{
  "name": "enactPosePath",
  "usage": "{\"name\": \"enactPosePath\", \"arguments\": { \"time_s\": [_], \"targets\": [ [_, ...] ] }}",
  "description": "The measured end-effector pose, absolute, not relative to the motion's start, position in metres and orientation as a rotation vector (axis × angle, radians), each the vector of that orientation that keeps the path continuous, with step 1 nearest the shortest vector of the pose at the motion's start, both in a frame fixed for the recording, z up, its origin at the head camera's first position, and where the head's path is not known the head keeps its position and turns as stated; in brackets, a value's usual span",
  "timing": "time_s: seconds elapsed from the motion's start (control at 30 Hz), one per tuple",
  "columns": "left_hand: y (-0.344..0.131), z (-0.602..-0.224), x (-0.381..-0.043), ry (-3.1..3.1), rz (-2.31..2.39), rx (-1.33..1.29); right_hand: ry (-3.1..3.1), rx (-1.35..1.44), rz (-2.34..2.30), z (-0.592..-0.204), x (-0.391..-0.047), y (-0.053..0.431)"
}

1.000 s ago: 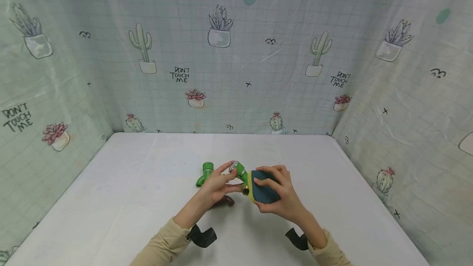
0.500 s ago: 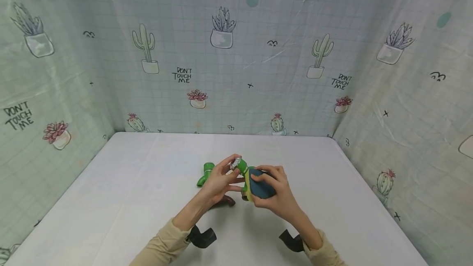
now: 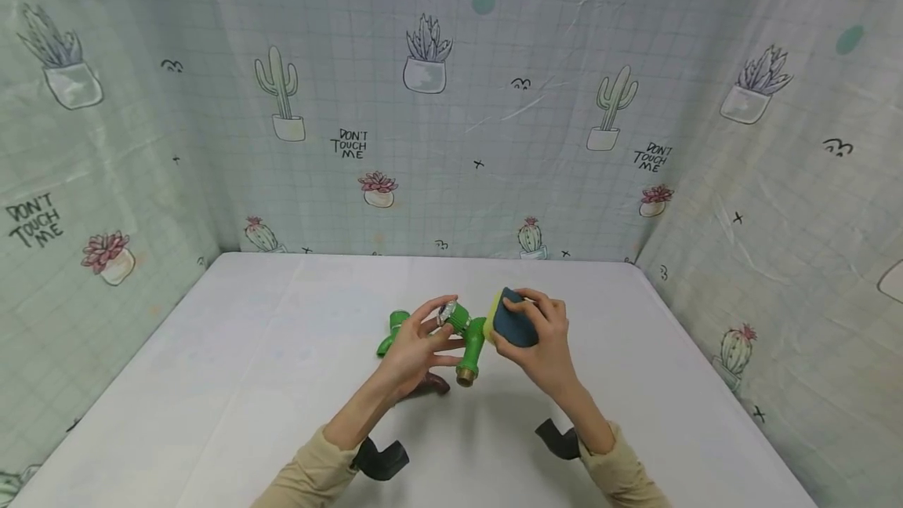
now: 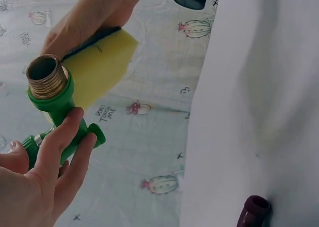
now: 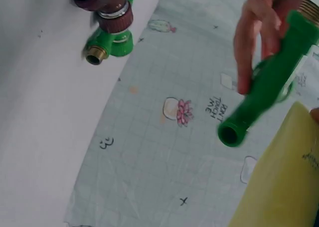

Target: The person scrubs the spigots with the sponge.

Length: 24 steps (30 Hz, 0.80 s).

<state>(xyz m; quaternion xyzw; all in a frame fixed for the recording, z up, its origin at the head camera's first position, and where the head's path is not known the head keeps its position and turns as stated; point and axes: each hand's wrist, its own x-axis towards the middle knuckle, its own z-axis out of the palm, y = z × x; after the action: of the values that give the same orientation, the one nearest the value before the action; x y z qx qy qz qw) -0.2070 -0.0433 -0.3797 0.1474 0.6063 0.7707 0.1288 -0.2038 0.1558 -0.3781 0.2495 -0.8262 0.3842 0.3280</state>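
My left hand holds a green tap above the table, pinching its ribbed knob between thumb and fingers. The brass threaded end points toward the left wrist camera, and two fingers lie along the body. My right hand grips a sponge with a dark blue back and a yellow face. That yellow face is turned toward the tap, close to its upper part; whether they touch cannot be told. In the right wrist view the tap's open spout shows.
Behind my left hand, another green tap lies on the white table. A dark red tap part is partly hidden by the left wrist. Black wrist mounts hang under both forearms. A cactus-print cloth surrounds the table.
My right hand has moved the sponge up and right, off the lower body of the tap, uncovering it. The left hand keeps its hold, with the tap slightly turned.
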Motion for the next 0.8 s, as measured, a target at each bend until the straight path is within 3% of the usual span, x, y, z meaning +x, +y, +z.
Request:
{"name": "enactPosePath", "arguments": {
  "time_s": [0.2, 0.53, 0.8],
  "targets": [
    [-0.042, -0.38, -0.209, 1.742, 2.282, 0.359, -2.204, 0.834, 0.942, -0.384, -0.197, 0.149],
    [-0.039, -0.377, -0.21, 1.766, 2.223, 0.52, -2.164, 0.729, 0.87, -0.386, -0.204, 0.149],
    [-0.046, -0.381, -0.21, 1.694, 2.248, 0.435, -2.113, 0.632, 0.968, -0.389, -0.219, 0.161]
  ]
}}
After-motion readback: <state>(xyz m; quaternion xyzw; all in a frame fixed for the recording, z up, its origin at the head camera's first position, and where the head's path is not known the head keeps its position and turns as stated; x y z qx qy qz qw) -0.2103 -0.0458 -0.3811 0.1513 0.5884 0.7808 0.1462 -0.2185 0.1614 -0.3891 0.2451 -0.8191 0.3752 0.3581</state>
